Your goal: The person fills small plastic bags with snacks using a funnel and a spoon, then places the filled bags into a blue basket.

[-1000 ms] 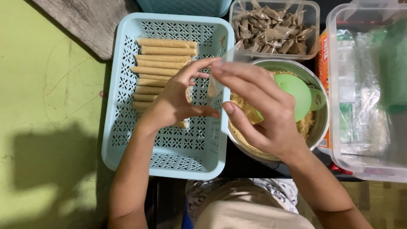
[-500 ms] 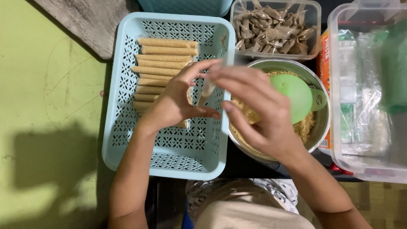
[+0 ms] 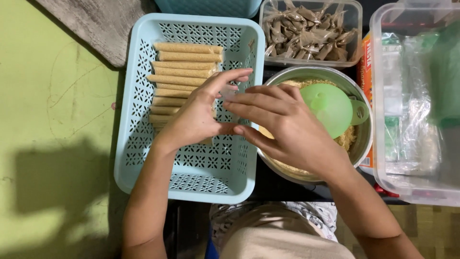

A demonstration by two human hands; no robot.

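This looks like a home where snacks are made and packed by hand, with the work done low down on the floor rather than at a proper workstation. The floor (image 3: 57, 120) is covered in plain green sheeting, scuffed and marked, with a grey mat (image 3: 96, 24) lying at its edge. Household containers crowd together: a pale blue perforated plastic basket (image 3: 143, 144) holding a row of filled tan sticks (image 3: 184, 62), a metal bowl (image 3: 364, 139) of crumbly golden filling with a green plastic funnel (image 3: 333, 108) on it, a clear tub of wrapped brown pieces (image 3: 306, 31), and a clear storage box (image 3: 417, 192) stuffed with plastic bags.
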